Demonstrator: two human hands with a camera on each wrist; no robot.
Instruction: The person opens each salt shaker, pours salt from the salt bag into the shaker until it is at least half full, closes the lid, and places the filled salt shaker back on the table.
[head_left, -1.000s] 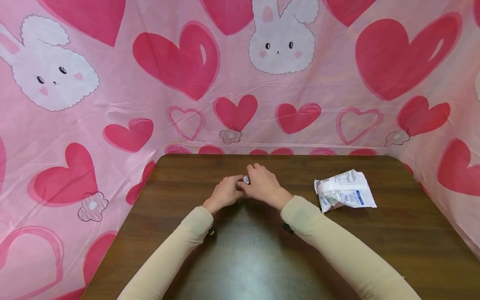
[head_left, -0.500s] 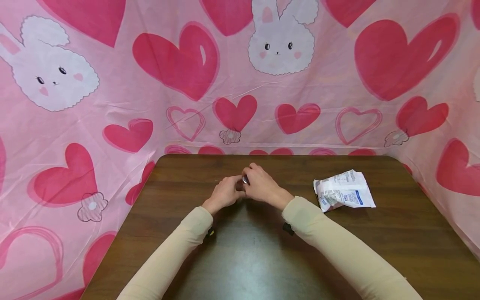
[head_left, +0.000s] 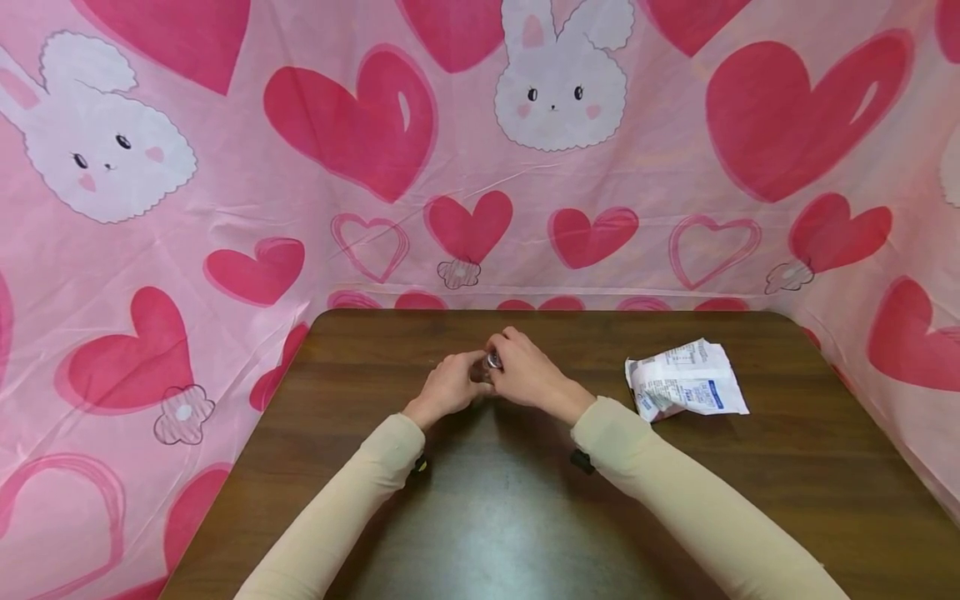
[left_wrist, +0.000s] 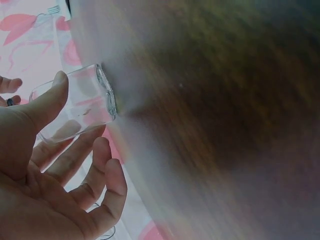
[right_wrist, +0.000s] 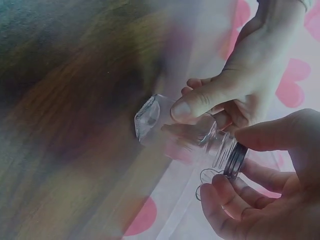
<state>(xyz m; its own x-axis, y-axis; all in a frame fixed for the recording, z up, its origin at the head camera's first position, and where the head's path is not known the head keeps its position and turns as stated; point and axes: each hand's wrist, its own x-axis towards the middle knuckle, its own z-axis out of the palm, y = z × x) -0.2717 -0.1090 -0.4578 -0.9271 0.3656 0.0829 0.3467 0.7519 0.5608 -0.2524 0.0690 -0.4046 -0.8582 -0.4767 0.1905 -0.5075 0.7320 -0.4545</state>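
A small clear bottle (right_wrist: 172, 127) with a threaded neck sits between the two hands over the far middle of the table. The left hand (head_left: 448, 385) grips its transparent body, thumb on one side and fingers on the other, as the left wrist view of the bottle (left_wrist: 90, 100) shows. The right hand (head_left: 531, 373) pinches the dark, metallic-looking lid (right_wrist: 235, 161) between thumb and fingers. Several neck threads show between body and lid. In the head view, fingers hide most of the bottle. The bottle's base is close to the tabletop; contact is hard to tell.
A crumpled white packet (head_left: 688, 382) with printed text lies on the brown wooden table (head_left: 495, 517), right of the right hand. Pink cloth (head_left: 465, 158) with hearts and rabbits hangs around the table's back and sides.
The right hand's fingers have shifted slightly around the lid, and more clear bottle shows between the hands. The right forearm has moved a little to the right. The left hand stays nearly still.
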